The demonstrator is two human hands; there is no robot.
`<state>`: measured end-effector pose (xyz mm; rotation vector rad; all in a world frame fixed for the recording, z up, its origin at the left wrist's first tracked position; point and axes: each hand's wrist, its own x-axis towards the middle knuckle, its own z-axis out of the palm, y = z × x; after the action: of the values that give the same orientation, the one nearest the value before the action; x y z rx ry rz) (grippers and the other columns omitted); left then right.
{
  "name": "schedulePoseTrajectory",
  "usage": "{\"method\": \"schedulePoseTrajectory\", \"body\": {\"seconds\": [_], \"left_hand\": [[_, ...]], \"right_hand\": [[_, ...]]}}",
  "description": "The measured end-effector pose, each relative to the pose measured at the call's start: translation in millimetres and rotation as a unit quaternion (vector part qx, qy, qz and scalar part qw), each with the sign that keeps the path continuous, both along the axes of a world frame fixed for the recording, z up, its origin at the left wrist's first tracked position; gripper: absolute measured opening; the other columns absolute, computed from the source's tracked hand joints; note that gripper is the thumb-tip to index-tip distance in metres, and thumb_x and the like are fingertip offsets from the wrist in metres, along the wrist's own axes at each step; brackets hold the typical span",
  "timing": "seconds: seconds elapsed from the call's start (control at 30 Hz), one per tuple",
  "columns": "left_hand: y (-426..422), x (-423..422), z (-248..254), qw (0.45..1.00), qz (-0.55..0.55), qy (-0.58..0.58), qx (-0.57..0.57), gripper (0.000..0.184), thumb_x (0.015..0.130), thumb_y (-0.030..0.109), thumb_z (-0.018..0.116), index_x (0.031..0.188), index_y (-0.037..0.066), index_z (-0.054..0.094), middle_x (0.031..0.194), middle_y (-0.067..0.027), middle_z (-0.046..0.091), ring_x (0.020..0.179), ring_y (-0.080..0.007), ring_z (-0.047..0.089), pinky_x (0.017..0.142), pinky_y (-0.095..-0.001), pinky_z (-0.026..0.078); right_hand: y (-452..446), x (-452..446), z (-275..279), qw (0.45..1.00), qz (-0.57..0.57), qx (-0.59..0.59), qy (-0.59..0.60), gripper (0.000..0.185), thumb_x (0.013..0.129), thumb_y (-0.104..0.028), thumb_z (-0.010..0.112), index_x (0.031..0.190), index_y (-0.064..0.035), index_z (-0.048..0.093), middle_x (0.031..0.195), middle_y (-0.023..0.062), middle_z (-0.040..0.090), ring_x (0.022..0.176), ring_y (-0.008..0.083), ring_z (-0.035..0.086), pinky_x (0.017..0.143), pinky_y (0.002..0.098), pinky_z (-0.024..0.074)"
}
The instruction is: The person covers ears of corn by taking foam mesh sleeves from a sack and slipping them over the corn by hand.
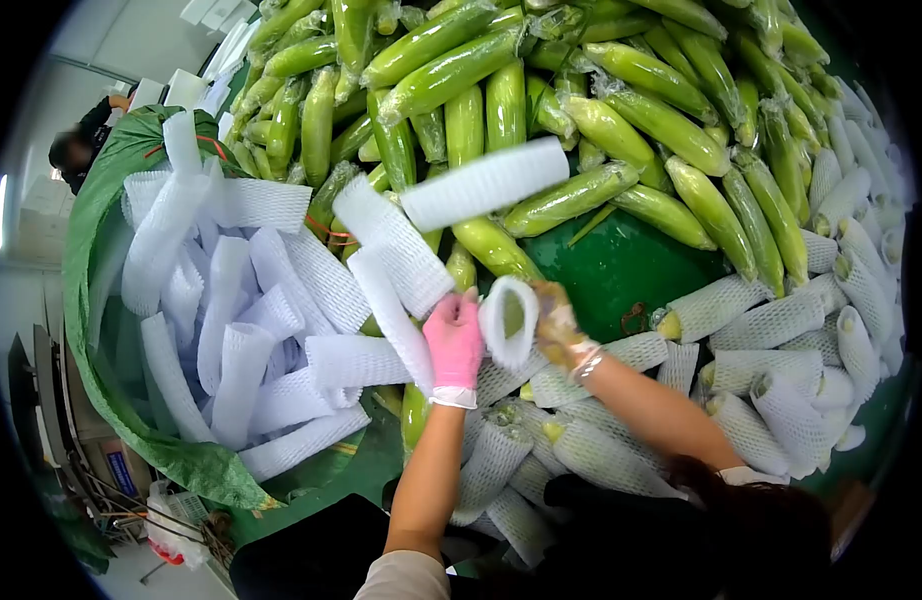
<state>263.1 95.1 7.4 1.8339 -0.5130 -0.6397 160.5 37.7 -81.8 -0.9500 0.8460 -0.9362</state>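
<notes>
My left hand, in a pink glove over a white cuff, has its fingers closed at the lower end of a white foam net sleeve. A second foam sleeve lies against its outer side. My right hand, in a stained yellowish glove, grips the edge of another foam net sleeve, whose round mouth faces me between the hands. Just above them lie film-wrapped corn cobs. A slightly blurred foam sleeve lies across the cobs. My right fingertips are partly hidden.
A green sack full of loose foam sleeves stands at the left. Wrapped corn is heaped along the far side of the green surface. Sleeved cobs pile up at the right and near my body. A person is at the far left.
</notes>
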Motion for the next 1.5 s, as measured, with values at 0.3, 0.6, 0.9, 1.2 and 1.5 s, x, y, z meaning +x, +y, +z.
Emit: {"method": "schedulePoseTrajectory", "body": {"seconds": [0.3,0.6,0.9,1.2,1.5], "left_hand": [[81.2,58.7,-85.9,0.893,-0.175,-0.384,0.155,0.028,0.081,0.020,0.066,0.103,0.006,0.058,0.097,-0.0096,0.063,0.088,-0.0245,0.062,0.075,-0.0365,0.048],[56.1,-117.0,41.6,0.844,-0.496,-0.155,0.131,0.041,0.090,0.025,0.052,0.126,0.008,0.047,0.129,-0.0107,0.050,0.118,-0.0255,0.048,0.102,-0.0381,0.035],[-1.4,-10.3,45.0,0.976,-0.191,0.097,0.041,0.019,0.091,0.015,0.053,0.100,0.000,0.060,0.077,-0.0014,0.060,0.063,-0.0071,0.051,0.058,-0.0212,0.042],[-17.0,16.6,26.4,0.962,-0.083,0.239,-0.103,0.023,0.092,0.017,0.053,0.108,0.000,0.059,0.089,-0.0057,0.063,0.073,-0.0111,0.058,0.064,-0.0237,0.048],[-22.7,-21.1,-14.7,0.952,-0.066,0.256,-0.153,0.041,0.092,0.018,0.055,0.127,-0.002,0.048,0.117,-0.0084,0.056,0.110,-0.0155,0.051,0.097,-0.0284,0.038]], "right_hand": [[8.8,37.3,-12.5,0.835,0.302,-0.331,0.320,0.016,0.086,-0.019,0.047,0.086,-0.0055,0.054,0.093,0.0126,0.062,0.087,0.0295,0.061,0.071,0.0378,0.0455],[-28.1,-229.6,193.0,0.840,0.424,-0.050,0.334,0.032,0.093,-0.031,0.048,0.108,-0.0051,0.060,0.111,0.0129,0.060,0.101,0.0223,0.055,0.085,0.0339,0.0437],[-70.5,-48.8,204.0,0.623,0.246,-0.581,0.462,0.037,0.082,-0.020,0.056,0.116,-0.0068,0.051,0.104,0.0137,0.056,0.093,0.0292,0.058,0.075,0.0409,0.0507],[-116.8,25.6,176.0,0.895,0.179,-0.385,0.136,0.042,0.083,-0.004,0.060,0.123,-0.0040,0.047,0.106,0.0104,0.059,0.089,0.0197,0.062,0.076,0.0295,0.0523],[-35.1,-30.8,24.4,0.981,0.138,0.011,-0.134,0.027,0.089,-0.016,0.058,0.114,-0.0053,0.053,0.104,0.0069,0.060,0.094,0.0169,0.059,0.085,0.0277,0.0488]]}}
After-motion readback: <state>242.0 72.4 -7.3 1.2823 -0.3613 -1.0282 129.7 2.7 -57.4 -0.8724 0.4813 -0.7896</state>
